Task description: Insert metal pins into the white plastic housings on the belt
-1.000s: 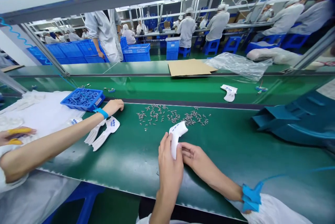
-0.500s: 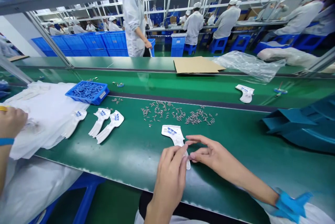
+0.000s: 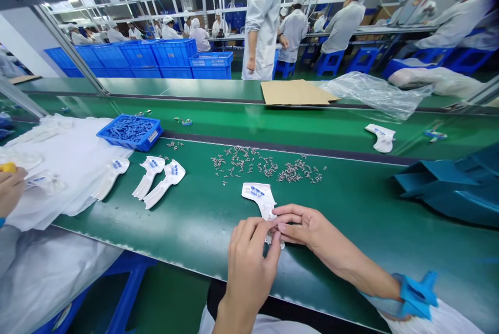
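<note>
A white curved plastic shell with blue pieces in its wide end lies on the green work surface in front of me. Over its narrow end, my left hand and my right hand meet at the fingertips. Both are closed in a pinch, and whatever sits between the fingers is too small or hidden to name. Part of the shell's lower end is covered by my fingers. Just beyond it are scattered small metal pieces, like screws. Three similar shells rest to the left.
A blue tray of blue parts stands back left beside white sheets. At the far left a co-worker's hand holds something yellow. Across the green belt lies cardboard. Teal plastic bins stand at right.
My fingertips have drawn closer together over the shell. Another shell on the belt has shifted right. The standing person beyond has moved right, and the co-worker's hand at left has lowered slightly.
</note>
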The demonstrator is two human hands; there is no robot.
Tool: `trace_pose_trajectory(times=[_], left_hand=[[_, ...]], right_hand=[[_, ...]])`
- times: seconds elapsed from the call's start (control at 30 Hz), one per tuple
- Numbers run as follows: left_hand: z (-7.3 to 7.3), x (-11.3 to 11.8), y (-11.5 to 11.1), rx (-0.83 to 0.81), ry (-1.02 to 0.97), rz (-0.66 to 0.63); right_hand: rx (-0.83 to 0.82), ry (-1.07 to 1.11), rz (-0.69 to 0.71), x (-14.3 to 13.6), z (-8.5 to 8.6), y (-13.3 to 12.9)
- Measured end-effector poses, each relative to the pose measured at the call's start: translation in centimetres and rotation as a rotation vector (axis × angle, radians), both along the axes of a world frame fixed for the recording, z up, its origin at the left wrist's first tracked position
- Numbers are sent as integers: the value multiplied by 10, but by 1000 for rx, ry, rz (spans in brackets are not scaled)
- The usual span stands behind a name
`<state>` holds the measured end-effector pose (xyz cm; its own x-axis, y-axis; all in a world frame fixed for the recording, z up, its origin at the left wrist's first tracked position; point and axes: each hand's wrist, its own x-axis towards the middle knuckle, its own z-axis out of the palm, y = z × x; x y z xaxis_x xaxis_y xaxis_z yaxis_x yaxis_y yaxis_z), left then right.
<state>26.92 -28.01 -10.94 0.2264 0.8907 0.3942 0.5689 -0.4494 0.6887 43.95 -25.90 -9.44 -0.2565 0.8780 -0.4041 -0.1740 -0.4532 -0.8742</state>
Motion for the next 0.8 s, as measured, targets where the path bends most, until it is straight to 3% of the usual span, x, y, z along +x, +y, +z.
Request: trace_pose_trajectory(times=[0.2,0.5,0.63,0.8], left_hand=[[4,3,-2,99,34,85],[6,3,0,138,50,79],[7,3,0,161,33,60],[8,1,-1,168,-46,37]], right_hand=[[-127,148,-98,-8,4,-5],[-114,175,-178,-15,4,-8],[-72,115,-123,-11,9,-8],[-10,26,58,-3,16,-3]])
